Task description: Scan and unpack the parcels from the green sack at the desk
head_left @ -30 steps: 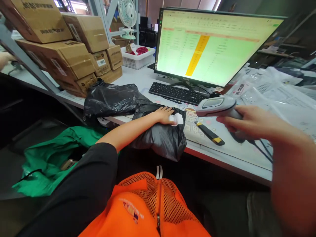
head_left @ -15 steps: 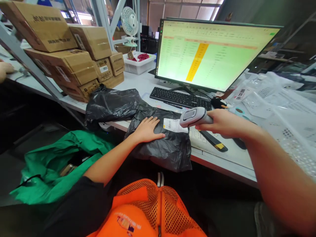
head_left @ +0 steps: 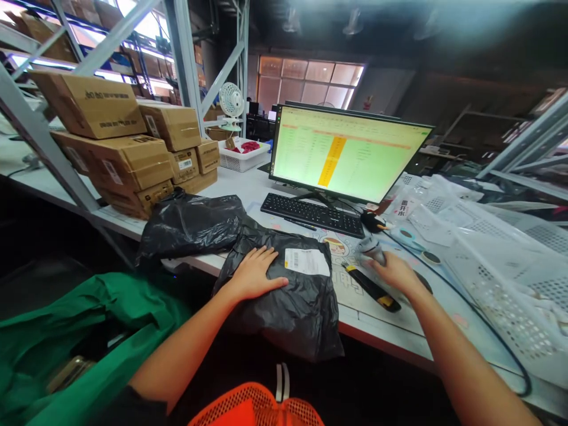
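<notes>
My left hand [head_left: 255,275] lies flat, fingers spread, on a black plastic parcel bag [head_left: 288,319] that hangs partly over the table's front edge. A white shipping label [head_left: 307,261] is stuck on the bag's upper right. My right hand [head_left: 394,271] is wrapped round a grey barcode scanner [head_left: 371,248], low over the desk mat. Right beside that hand lies a black and yellow utility knife [head_left: 373,288]. Another black plastic bag [head_left: 190,222] touches the parcel on the left.
A monitor [head_left: 346,154] and black keyboard [head_left: 313,214] stand behind the parcel. Stacked cardboard boxes [head_left: 128,160] fill the left, near a white basket [head_left: 244,156]. White perforated baskets [head_left: 501,278] are at the right, with a cable [head_left: 465,305]. A green sack [head_left: 102,319] sits below left.
My right hand has drawn the scanner away from the label, rightward and down toward the desk. My left hand stays on the parcel. The camera view has tilted up.
</notes>
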The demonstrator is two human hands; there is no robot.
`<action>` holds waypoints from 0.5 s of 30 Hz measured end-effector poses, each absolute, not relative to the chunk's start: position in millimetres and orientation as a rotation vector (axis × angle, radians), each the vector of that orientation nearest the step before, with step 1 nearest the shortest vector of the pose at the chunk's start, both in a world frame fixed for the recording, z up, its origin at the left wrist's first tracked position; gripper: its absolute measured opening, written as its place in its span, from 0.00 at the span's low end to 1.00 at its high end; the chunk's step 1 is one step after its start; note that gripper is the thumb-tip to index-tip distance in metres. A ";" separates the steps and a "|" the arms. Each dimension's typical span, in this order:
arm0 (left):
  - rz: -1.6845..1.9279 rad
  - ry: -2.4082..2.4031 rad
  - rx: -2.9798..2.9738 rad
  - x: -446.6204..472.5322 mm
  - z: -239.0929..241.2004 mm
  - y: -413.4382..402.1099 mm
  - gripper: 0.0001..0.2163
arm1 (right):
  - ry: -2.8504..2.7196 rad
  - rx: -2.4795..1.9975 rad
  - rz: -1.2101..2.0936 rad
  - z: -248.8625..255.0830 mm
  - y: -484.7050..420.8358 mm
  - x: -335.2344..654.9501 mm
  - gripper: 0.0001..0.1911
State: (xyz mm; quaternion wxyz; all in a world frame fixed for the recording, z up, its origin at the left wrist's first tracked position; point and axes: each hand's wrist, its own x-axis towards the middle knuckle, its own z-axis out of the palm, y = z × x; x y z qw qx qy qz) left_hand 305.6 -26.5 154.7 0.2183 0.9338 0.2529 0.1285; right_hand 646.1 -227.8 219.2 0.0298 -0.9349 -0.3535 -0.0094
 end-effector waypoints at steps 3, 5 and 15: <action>0.385 0.689 2.569 305.2 153.2 -26.4 0.39 | -0.928 -2.997 -0.083 195.3 -241.7 655.5 0.24; 0.399 0.685 2.563 304.7 151.6 -25.9 0.38 | -0.867 -3.058 -0.083 192.9 -245.1 653.4 0.26; 0.410 0.684 2.539 301.4 142.1 -18.9 0.34 | -1.127 -2.778 -0.101 226.4 -133.8 636.6 0.26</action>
